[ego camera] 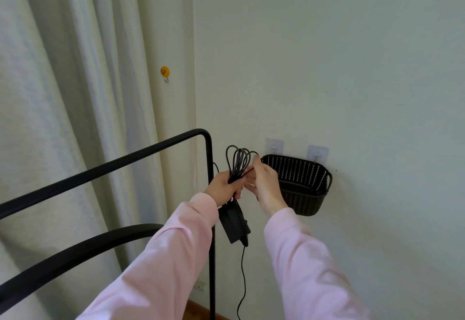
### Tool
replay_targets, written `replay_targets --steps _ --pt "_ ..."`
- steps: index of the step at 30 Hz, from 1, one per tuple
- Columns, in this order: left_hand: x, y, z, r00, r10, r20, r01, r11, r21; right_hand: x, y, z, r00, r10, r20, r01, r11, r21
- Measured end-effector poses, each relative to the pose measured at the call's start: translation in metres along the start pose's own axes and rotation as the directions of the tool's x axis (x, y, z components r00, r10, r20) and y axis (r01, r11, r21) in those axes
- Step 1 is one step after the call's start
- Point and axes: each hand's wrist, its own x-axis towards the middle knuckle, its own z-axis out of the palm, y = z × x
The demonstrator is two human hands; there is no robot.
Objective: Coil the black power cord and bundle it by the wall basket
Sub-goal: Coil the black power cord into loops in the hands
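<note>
My left hand (pixel 222 186) grips a bunch of loops of the black power cord (pixel 237 161); the loops stand up above my fist. The black adapter brick (pixel 234 225) hangs below that hand, and a loose length of cord trails down from it toward the floor. My right hand (pixel 265 185) is just right of the loops and pinches a strand of the cord between its fingertips. The dark woven wall basket (pixel 305 185) hangs on two clear adhesive hooks directly behind and to the right of my right hand.
A black metal rack frame (pixel 210 158) stands left of my hands, with one upright post beside the cord. Pale curtains (pixel 75 93) cover the left. A yellow smiley hook (pixel 164 72) is on the wall. A wall socket (pixel 200 286) sits low near the floor.
</note>
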Motion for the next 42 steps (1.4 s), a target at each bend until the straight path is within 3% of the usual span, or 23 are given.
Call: replay_targets --steps 4,13,26,30,33,42 --pt "-0.003 -0.002 0.0 0.999 0.022 -0.04 -0.019 0.997 0.072 -0.004 0.014 -0.007 0.991 0.106 0.084 -0.094 0.987 -0.133" --pt "-0.003 0.009 0.0 0.979 -0.052 -0.196 0.02 0.986 -0.163 -0.012 0.041 -0.022 0.928 0.309 0.207 -0.195 0.878 -0.438" --pt "0.0 0.009 -0.006 0.937 -0.107 -0.334 0.01 0.96 -0.279 -0.022 0.046 -0.039 0.792 0.489 0.365 -0.256 0.81 -0.528" --pt "0.0 0.009 -0.007 0.941 -0.112 -0.32 0.004 0.947 -0.32 -0.023 0.047 -0.04 0.765 0.536 0.357 -0.183 0.712 -0.678" --pt "-0.001 0.009 -0.008 0.946 -0.104 -0.308 -0.003 0.945 -0.327 -0.022 0.05 -0.04 0.784 0.522 0.336 -0.136 0.673 -0.727" --pt "0.002 0.001 -0.017 0.937 -0.106 -0.332 0.001 0.954 -0.301 -0.022 0.058 -0.043 0.886 0.422 0.194 -0.237 0.77 -0.592"
